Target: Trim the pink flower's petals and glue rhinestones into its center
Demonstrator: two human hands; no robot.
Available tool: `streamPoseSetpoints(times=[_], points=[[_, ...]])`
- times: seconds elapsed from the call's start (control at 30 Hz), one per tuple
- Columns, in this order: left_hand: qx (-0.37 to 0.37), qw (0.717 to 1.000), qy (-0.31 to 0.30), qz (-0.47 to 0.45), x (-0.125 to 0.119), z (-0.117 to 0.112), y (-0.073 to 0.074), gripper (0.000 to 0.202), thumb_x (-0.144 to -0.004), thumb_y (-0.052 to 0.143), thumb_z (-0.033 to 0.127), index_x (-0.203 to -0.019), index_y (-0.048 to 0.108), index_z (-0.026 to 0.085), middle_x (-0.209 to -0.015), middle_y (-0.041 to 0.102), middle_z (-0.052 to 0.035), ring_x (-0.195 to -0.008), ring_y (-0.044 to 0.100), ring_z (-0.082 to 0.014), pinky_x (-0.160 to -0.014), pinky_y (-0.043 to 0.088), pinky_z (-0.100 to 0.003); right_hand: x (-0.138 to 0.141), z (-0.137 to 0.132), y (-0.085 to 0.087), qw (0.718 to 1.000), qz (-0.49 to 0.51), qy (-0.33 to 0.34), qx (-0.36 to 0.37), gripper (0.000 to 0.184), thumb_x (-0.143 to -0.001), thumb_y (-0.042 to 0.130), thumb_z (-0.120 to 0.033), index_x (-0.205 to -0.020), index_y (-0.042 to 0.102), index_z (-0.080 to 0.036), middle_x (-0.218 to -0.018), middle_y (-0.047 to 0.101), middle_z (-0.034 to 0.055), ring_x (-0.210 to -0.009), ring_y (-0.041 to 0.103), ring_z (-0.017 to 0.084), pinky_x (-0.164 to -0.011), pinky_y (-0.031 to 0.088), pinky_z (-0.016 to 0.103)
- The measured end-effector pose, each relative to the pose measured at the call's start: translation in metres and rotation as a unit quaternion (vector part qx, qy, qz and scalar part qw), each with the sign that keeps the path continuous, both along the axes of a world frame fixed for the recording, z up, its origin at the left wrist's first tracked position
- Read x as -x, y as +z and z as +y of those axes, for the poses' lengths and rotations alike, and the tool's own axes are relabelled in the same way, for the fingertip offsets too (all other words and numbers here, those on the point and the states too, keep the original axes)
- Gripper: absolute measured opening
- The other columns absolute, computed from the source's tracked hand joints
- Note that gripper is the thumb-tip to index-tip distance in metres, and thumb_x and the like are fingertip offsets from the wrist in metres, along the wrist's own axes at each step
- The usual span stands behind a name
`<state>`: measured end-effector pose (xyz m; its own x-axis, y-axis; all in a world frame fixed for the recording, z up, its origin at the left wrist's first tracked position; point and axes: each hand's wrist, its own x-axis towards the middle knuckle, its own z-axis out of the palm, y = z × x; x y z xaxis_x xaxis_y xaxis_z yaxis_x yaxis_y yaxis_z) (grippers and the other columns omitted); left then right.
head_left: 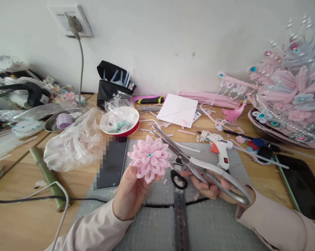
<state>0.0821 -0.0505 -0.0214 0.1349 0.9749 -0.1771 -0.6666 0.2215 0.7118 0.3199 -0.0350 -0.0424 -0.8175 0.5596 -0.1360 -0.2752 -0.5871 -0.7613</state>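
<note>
My left hand [130, 193] holds up a pink flower [149, 158] made of looped petals with a small teal gem at its centre. My right hand [212, 188] grips large silver scissors [199, 164] with white handles. Their blades lie nearly together, pointing up and left, with the tips just above the flower's right side. Both hands hover over a grey cutting mat [157, 223]. A metal ruler [181, 219] and small black-handled scissors [178, 179] lie on the mat below my hands.
A white glue gun [221, 150] stands on the mat's right. A red-rimmed bowl of beads [120, 122], a crumpled plastic bag [71, 141], a dark tablet [113, 162], white paper [177, 109], a pink ornate headdress [290, 94] and a phone [304, 186] surround the mat. A black cable [42, 199] crosses the wooden table.
</note>
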Motion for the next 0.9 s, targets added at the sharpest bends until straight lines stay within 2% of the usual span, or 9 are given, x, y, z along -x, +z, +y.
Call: streamPoseSetpoints(times=[0.1, 0.27, 0.37, 0.6, 0.8, 0.9], points=[[0.02, 1.0, -0.005, -0.006, 0.003, -0.001, -0.004, 0.036, -0.068, 0.068, 0.04, -0.093, 0.066, 0.015, -0.092, 0.067, -0.0081, -0.076, 0.065, -0.0165, -0.068, 0.056, -0.025, 0.001, 0.0, 0.001, 1.0, -0.004, -0.012, -0.017, 0.068, -0.057, 0.071, -0.056, -0.113, 0.057, -0.022, -0.069, 0.038, -0.0048, -0.045, 0.019, 0.002, -0.037, 0.012, 0.018], [-0.005, 1.0, -0.025, 0.001, 0.001, 0.0, -0.002, 0.036, -0.066, 0.068, 0.045, -0.085, 0.067, 0.014, -0.075, 0.066, -0.0052, -0.065, 0.063, -0.0133, -0.061, 0.054, -0.021, 0.001, -0.002, -0.004, 1.0, -0.002, -0.006, -0.01, 0.065, -0.058, 0.073, -0.051, -0.114, 0.057, -0.022, -0.068, 0.037, -0.0056, -0.045, 0.019, 0.002, -0.036, 0.013, 0.017], [-0.02, 1.0, -0.022, 0.006, -0.002, 0.0, 0.001, 0.036, -0.065, 0.068, 0.046, -0.081, 0.068, 0.013, -0.072, 0.066, -0.0052, -0.061, 0.061, -0.0119, -0.059, 0.052, -0.02, 0.001, -0.002, -0.006, 1.0, 0.001, -0.007, -0.013, 0.062, -0.06, 0.072, -0.048, -0.114, 0.057, -0.023, -0.069, 0.036, -0.0055, -0.045, 0.019, 0.002, -0.036, 0.013, 0.017], [-0.022, 0.999, -0.019, 0.015, -0.005, 0.0, 0.005, 0.036, -0.064, 0.069, 0.047, -0.077, 0.069, 0.013, -0.066, 0.066, -0.0041, -0.058, 0.06, -0.0121, -0.057, 0.051, -0.021, 0.001, -0.002, -0.013, 0.997, -0.013, -0.009, -0.075, 0.058, -0.067, 0.067, -0.047, -0.119, 0.054, -0.025, -0.068, 0.035, -0.006, -0.041, 0.023, 0.001, -0.035, 0.018, 0.016], [-0.007, 1.0, 0.005, 0.028, -0.005, -0.001, 0.005, 0.038, -0.057, 0.074, 0.045, -0.078, 0.069, 0.014, -0.072, 0.068, -0.004, -0.06, 0.061, -0.0126, -0.054, 0.05, -0.02, 0.002, -0.003, -0.011, 0.993, -0.054, -0.028, -0.104, 0.054, -0.07, 0.063, -0.043, -0.119, 0.053, -0.024, -0.065, 0.034, -0.0057, -0.045, 0.026, 0.003, -0.038, 0.02, 0.016], [-0.001, 0.999, 0.009, 0.041, -0.004, -0.001, 0.004, 0.037, -0.055, 0.075, 0.045, -0.077, 0.068, 0.016, -0.074, 0.069, -0.0031, -0.056, 0.061, -0.0126, -0.051, 0.049, -0.021, 0.003, -0.002, -0.009, 0.994, -0.068, -0.02, -0.088, 0.05, -0.069, 0.064, -0.036, -0.117, 0.054, -0.024, -0.064, 0.035, -0.0064, -0.044, 0.026, 0.002, -0.037, 0.021, 0.015]])
